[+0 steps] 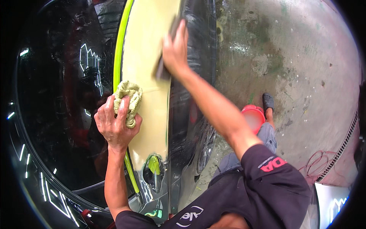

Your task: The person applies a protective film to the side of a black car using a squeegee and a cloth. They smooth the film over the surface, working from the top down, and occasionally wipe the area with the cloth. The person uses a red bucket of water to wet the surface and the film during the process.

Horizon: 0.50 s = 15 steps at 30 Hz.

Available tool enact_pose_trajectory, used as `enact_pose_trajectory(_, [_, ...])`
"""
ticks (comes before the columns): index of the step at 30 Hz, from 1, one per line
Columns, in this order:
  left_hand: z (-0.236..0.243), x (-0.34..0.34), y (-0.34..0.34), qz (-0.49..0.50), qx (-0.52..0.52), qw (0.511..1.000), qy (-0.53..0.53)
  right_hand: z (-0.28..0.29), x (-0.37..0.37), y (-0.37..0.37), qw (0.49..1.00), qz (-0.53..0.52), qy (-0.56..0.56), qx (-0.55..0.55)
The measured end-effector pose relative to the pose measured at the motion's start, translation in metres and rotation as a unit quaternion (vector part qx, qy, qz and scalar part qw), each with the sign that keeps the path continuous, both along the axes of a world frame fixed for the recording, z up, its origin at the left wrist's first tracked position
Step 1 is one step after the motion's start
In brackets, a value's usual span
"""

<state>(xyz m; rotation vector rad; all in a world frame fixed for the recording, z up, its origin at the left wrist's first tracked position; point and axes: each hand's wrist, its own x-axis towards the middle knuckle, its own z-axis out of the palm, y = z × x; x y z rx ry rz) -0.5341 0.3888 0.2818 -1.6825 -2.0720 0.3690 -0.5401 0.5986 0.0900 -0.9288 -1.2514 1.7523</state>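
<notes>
My left hand (117, 122) grips a crumpled, pale green cloth (129, 91) at the left edge of a long cream-coloured vehicle panel (148, 118). My right hand (176, 53) is further up, its fingers closed over a dark, flat sanding block (164, 70). The block is blurred and lies along the panel's right side. Yellow-green tape (119, 53) borders the cream surface on the left. Toward me, the panel has a recess with a bright green piece (154, 165) in it.
Glossy black glass (57, 99) fills the left. Dark, shiny sheeting (194, 72) hangs along the panel's right. A red bucket (244, 109) stands by my clog (268, 100) on the wet concrete floor (297, 68). Further right lie a coiled reddish hose (320, 162) and a drain grate (340, 147).
</notes>
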Motion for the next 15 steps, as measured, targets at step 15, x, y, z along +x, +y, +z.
enact_pose_trajectory(15, [-0.001, 0.002, -0.001, 0.007, -0.003, 1.0, -0.004, 0.018, -0.029, 0.092, 0.999, 0.021, 0.01, -0.044])
